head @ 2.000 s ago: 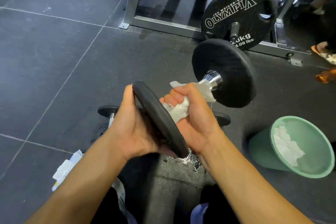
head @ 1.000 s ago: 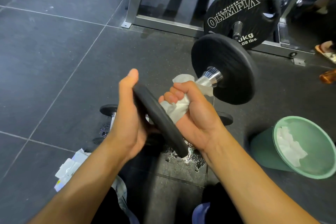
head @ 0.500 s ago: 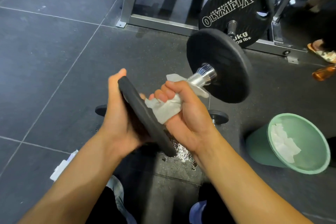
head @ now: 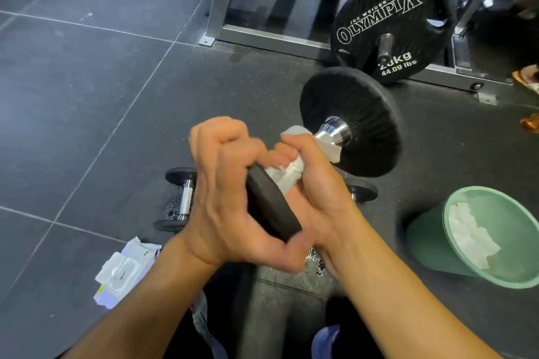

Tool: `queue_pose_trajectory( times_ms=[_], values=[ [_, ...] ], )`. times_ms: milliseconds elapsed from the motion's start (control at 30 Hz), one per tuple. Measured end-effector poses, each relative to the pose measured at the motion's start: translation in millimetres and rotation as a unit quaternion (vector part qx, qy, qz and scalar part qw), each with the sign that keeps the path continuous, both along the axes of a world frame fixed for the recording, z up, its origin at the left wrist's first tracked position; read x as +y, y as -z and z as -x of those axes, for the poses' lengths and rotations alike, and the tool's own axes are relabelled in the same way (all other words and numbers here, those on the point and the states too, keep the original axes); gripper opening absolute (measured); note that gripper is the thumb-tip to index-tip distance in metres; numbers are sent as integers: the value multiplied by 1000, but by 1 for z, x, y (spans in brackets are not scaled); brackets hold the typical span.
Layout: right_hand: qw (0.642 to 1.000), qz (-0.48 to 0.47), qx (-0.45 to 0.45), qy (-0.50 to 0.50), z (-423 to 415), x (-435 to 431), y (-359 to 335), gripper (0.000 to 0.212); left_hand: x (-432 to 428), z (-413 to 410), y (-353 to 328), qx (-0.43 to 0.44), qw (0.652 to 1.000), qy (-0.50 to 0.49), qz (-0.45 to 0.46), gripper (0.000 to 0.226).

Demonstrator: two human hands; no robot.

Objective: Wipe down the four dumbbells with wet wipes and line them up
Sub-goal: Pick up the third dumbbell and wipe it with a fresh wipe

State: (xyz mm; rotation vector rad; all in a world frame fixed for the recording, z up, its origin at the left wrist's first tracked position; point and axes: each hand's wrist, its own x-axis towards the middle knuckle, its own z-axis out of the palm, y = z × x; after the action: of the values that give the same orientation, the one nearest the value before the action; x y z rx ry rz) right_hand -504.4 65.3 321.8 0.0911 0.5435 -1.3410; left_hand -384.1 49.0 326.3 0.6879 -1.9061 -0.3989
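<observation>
I hold a large black dumbbell (head: 350, 122) off the floor, its far disc up and to the right. My left hand (head: 230, 198) grips the near disc, fingers curled over its rim. My right hand (head: 318, 192) is wrapped around the chrome handle with a white wet wipe (head: 288, 175) bunched inside the grip. A small dumbbell (head: 183, 198) lies on the floor behind my left hand. Part of another small dumbbell (head: 361, 191) shows behind my right hand.
A green bin (head: 478, 236) with used wipes stands at the right. A wet wipe pack (head: 122, 271) lies on the floor at the lower left. A metal rack (head: 262, 35) carries a 20 kg plate (head: 390, 26) behind. Water is spilled under my hands.
My left hand has shifted from cupping the near disc's face to curling its fingers over the rim. The dumbbell has turned slightly. My right hand keeps the wipe on the handle.
</observation>
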Motion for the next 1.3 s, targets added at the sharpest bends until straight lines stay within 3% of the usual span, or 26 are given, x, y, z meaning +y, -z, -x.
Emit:
queue_pose_trajectory(
  times_ms=[33, 67, 133, 200, 233, 267, 300, 367, 400, 433, 467, 533, 633, 700, 767, 800, 867, 933, 1000, 1100, 1233, 1300],
  values=[
    [999, -17, -23, -17, 0, 1, 1, 36, 0, -4, 4, -59, 991, -17, 122, 66],
    [998, -26, -41, -28, -1, 2, 1, 35, 1, -5, 4, -87, 981, -23, 170, 68],
    [999, -21, -29, -7, -2, 3, 0, 35, 3, -4, 2, -71, 987, -24, 144, 67],
    [999, 9, 15, 28, -2, 3, -5, 37, -3, -2, 3, 44, 997, -31, -60, 50],
    [999, 30, 31, 31, -1, 3, -10, 39, -8, -2, 1, 147, 962, -34, -228, 43],
    [997, 50, 42, 28, 2, 3, -15, 40, -14, 0, -2, 243, 884, -21, -399, 42],
    [996, 72, 47, 22, 5, 4, -18, 40, -17, 2, -3, 301, 782, 8, -546, 49],
    [993, 107, 40, 17, 13, 5, -20, 40, -20, 1, 0, 308, 591, 77, -741, 67],
    [993, 115, 32, 20, 17, 4, -18, 40, -19, -2, 2, 287, 517, 102, -800, 73],
    [993, 117, 26, 22, 20, 4, -17, 39, -14, -4, 4, 272, 467, 108, -834, 72],
    [993, 115, 25, 26, 23, 4, -15, 37, -14, -5, 10, 257, 451, 101, -849, 65],
    [993, 106, 33, 49, 29, 4, -14, 33, -15, -3, 15, 244, 508, 64, -824, 47],
    [993, 89, 43, 64, 35, 6, -17, 35, -20, 2, 13, 288, 671, 0, -683, 48],
    [994, 82, 48, 60, 36, 7, -17, 38, -18, 6, 2, 318, 756, 1, -572, 50],
    [994, 74, 54, 58, 35, 7, -16, 39, -11, 8, -1, 281, 848, 35, -448, 49],
    [994, 72, 54, 55, 34, 7, -15, 38, -7, 9, 0, 249, 879, 57, -403, 46],
    [994, 76, 53, 49, 32, 7, -15, 35, -2, 13, -1, 234, 893, 59, -381, 36],
    [994, 84, 54, 43, 31, 7, -14, 32, -2, 15, -4, 276, 866, 43, -416, 32],
    [994, 86, 55, 39, 31, 7, -13, 29, -5, 16, -7, 321, 812, 36, -485, 39],
    [994, 81, 57, 52, 33, 3, -12, 27, -13, 15, -9, 325, 691, 36, -645, 54],
    [994, 49, 27, 98, 40, -2, -5, 27, -16, 9, 9, 215, 487, 96, -841, 75],
    [995, 37, -9, 97, 44, -2, -2, 26, -14, 9, 18, 223, 437, 121, -863, 77]
  ],
)
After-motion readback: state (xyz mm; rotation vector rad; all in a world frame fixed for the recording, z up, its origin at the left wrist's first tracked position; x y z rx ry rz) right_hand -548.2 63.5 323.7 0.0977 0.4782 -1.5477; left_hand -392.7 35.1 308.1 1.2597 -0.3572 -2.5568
